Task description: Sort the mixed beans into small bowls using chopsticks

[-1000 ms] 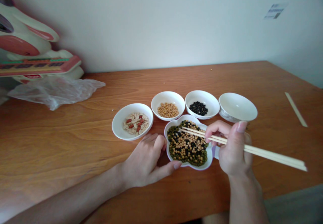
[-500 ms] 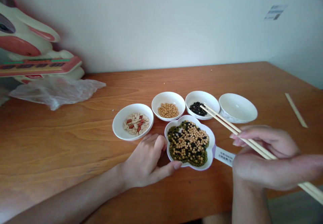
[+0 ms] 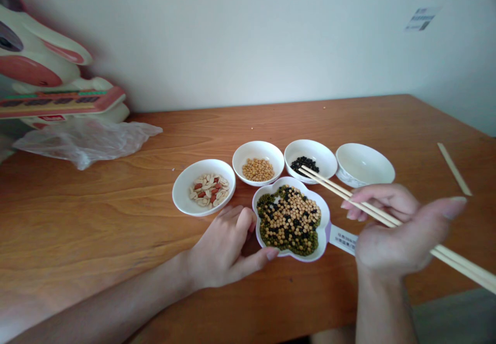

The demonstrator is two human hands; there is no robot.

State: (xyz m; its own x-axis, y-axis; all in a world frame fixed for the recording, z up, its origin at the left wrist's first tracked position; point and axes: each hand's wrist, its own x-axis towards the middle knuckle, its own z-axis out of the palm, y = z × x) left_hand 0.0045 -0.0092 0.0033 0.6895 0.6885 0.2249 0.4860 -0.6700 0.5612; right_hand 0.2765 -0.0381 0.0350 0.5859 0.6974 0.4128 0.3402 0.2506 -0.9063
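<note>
My right hand [image 3: 391,230] is closed on a pair of chopsticks [image 3: 349,195], whose tips lie over the near side of the bowl of black beans [image 3: 329,160]. Nothing can be made out between the tips. My left hand [image 3: 228,246] rests against the left side of a flower-shaped dish [image 3: 324,215], its thumb stretched along the near rim and its other fingers curled. Yellow, black and green beans [image 3: 290,217] are mixed in that dish. Behind it stands a bowl of yellow beans [image 3: 242,153]; to its left is a bowl of peanuts [image 3: 182,189].
An empty white bowl [image 3: 366,166] stands at the right of the row. A paper label [image 3: 343,239] lies beside the dish, a wooden stick [image 3: 455,170] farther right. Back left are a plastic bag [image 3: 93,140] and a toy keyboard figure [image 3: 58,75], near the wall.
The chopstick tips have moved left and slightly nearer to me. My right hand has shifted left and its thumb is raised more. My left hand has stayed put.
</note>
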